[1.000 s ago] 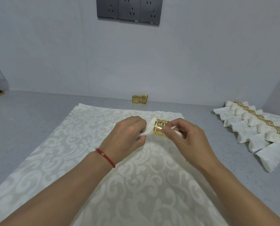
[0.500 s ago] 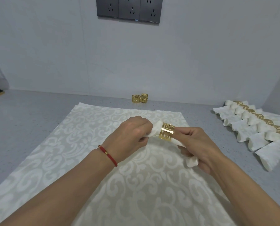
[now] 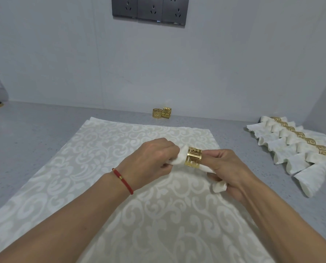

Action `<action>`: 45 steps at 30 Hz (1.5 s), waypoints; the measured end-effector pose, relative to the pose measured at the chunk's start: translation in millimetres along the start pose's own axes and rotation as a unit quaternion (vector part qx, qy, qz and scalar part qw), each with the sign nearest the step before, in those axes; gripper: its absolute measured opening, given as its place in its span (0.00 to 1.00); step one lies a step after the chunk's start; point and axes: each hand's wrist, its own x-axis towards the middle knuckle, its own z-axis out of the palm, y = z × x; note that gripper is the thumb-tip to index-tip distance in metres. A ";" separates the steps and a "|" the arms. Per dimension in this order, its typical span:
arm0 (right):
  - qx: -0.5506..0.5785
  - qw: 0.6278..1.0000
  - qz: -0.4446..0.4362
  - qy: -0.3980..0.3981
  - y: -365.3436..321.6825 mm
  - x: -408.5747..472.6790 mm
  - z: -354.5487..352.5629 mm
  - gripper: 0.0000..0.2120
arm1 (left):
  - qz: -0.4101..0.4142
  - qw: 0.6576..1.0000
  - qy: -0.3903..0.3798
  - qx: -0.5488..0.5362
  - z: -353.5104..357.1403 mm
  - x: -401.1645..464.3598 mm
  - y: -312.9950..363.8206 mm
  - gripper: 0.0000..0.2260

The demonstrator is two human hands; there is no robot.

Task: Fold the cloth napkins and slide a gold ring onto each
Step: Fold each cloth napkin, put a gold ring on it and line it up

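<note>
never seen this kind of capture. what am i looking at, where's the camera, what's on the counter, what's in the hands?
There is no robot here. One wide-angle camera sits on a person's head and looks forward and down, so the two bare forearms entering from the bottom belong to the wearer.

The left hand, with a red cord bracelet on its wrist, grips one end of a rolled white cloth napkin. The right hand grips the other end. A gold cut-out metal ring sits around the napkin between the hands.

On the grey counter lies a large cream patterned cloth. Two spare gold rings stand by the wall. On the right, a row of finished ringed napkins is laid out. Dark wall sockets are above.
</note>
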 end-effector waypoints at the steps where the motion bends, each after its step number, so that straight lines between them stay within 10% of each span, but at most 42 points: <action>1: 0.015 1.000 -0.006 0.011 0.3 0.6 1.5 0.13 | -0.036 0.999 0.001 -0.018 0.6 -0.6 0.2 0.11; 7: 0.020 0.993 -0.119 0.003 -0.5 -3.1 7.7 0.09 | -0.212 0.947 -0.089 -0.224 -13.7 3.6 5.1 0.36; 13: 0.006 0.987 -0.162 -0.022 -2.5 -6.9 11.9 0.03 | -0.225 0.915 -0.093 -0.321 -16.4 8.7 5.4 0.13; 25: -0.024 0.985 -0.166 0.035 -1.8 -6.4 -2.8 0.10 | -0.303 0.849 -0.047 -0.431 -22.3 -5.0 -13.2 0.15; 30: -0.441 0.821 -0.342 0.119 -0.4 -4.6 -16.6 0.21 | -0.306 0.869 -0.030 -0.388 -21.1 -4.1 -9.2 0.19; 38: -0.178 0.929 -0.312 0.085 7.4 5.2 -1.4 0.05 | -0.357 0.780 -0.008 -0.513 -18.4 -4.0 -4.8 0.14; 45: -0.076 0.962 -0.248 0.088 8.1 9.2 3.9 0.05 | -0.326 0.794 -0.009 -0.513 -12.6 -4.9 -4.9 0.26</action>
